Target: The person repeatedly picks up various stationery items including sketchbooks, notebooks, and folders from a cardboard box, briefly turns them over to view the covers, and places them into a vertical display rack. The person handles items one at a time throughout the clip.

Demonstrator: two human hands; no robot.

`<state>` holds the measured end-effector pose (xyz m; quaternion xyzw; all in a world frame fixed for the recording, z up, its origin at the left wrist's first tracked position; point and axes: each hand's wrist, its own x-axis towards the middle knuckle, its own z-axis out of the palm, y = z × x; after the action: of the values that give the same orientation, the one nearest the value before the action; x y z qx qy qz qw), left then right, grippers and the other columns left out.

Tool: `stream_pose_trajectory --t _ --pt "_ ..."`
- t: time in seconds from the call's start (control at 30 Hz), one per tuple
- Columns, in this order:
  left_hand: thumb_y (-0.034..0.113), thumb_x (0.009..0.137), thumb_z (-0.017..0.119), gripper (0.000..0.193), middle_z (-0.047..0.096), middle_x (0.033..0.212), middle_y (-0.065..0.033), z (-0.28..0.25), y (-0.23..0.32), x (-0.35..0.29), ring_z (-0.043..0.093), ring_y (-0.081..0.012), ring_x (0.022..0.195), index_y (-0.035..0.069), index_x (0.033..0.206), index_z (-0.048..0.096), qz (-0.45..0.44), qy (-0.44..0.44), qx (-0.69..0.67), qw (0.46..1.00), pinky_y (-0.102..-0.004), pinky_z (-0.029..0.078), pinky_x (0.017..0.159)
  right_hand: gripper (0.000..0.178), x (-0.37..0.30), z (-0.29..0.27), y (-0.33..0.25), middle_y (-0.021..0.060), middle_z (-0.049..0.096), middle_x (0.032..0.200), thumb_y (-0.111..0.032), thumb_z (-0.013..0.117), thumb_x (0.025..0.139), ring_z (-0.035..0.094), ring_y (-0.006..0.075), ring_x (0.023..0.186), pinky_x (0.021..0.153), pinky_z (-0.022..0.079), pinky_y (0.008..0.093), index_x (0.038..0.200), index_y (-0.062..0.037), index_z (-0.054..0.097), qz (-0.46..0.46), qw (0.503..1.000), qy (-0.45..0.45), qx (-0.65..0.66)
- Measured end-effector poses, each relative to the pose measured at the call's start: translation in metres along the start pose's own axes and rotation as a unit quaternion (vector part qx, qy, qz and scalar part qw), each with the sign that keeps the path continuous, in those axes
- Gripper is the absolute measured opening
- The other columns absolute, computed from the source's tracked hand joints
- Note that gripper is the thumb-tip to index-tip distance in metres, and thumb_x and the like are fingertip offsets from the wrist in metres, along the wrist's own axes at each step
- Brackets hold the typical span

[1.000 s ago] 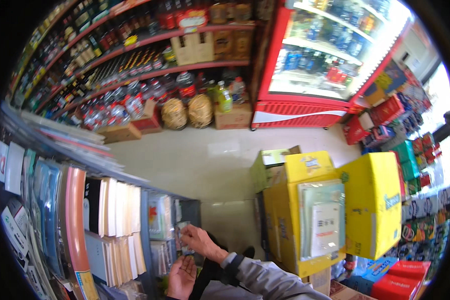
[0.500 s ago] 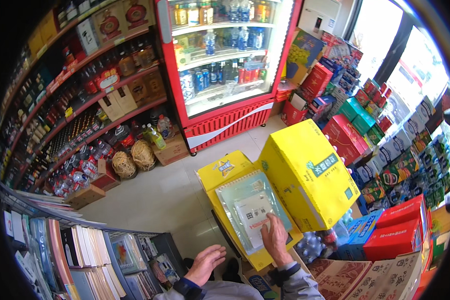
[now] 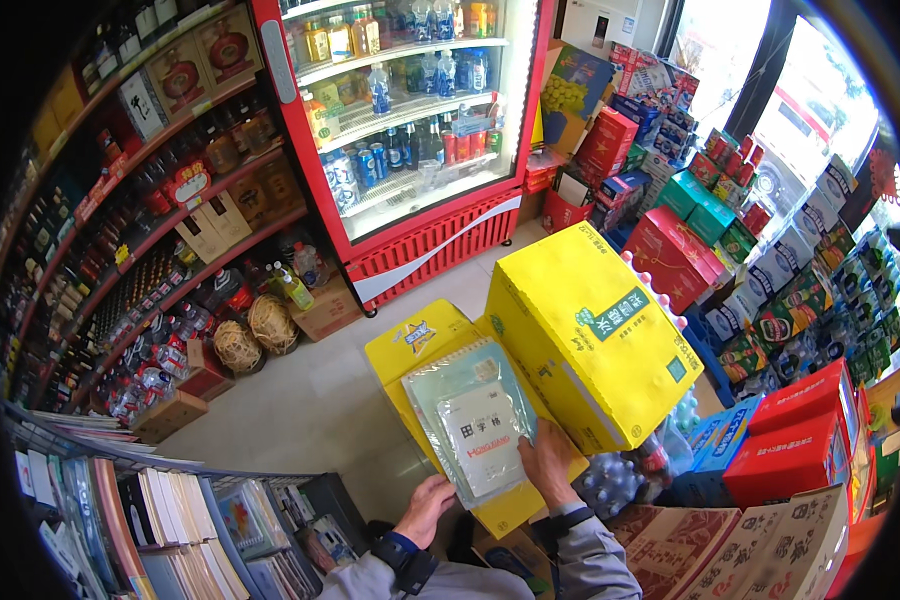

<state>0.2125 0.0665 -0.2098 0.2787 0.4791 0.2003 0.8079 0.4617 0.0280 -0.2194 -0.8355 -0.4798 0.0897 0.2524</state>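
A stack of notebooks [image 3: 425, 400], spiral-bound with pale green covers, lies on an opened yellow cardboard flap in front of me. On top of it is a white exercise book [image 3: 482, 428] in clear plastic wrap. My right hand [image 3: 550, 462] is closed at the right edge of this stack, its fingertips partly hidden. At the lower left corner, my left hand [image 3: 425, 508] holds the stack's edge with its fingers bent against it. The yellow cardboard [image 3: 510, 515] shows around the notebooks.
A big yellow carton [image 3: 590, 335] stands right beside the stack. Beyond is a red-framed drinks fridge [image 3: 440, 250]. Bottle shelves [image 3: 170, 220] line the left, above a rack of books [image 3: 185, 520]. Drink cases and red boxes [image 3: 790, 455] crowd the right.
My left hand has moved up and right to the notebooks' lower left corner. My right hand has slid from the exercise book's top to the stack's right edge. The view has shifted slightly.
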Motion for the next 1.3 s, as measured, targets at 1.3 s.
stream_pose_trajectory --t 1.3 --pt "0.021 0.093 0.073 0.061 0.062 0.135 -0.0168 0.028 0.027 -0.017 0.064 -0.0282 0.121 -0.004 0.143 0.049 -0.016 -0.085 -0.19 0.978 -0.0441 0.052 0.105 0.066 -0.102 -0.034 -0.02 0.0059 0.056 0.146 -0.034 0.075 0.093 0.054 0.0239 0.133 0.112 0.045 0.0455 0.146 -0.0075 0.045 0.266 0.493 -0.086 0.824"
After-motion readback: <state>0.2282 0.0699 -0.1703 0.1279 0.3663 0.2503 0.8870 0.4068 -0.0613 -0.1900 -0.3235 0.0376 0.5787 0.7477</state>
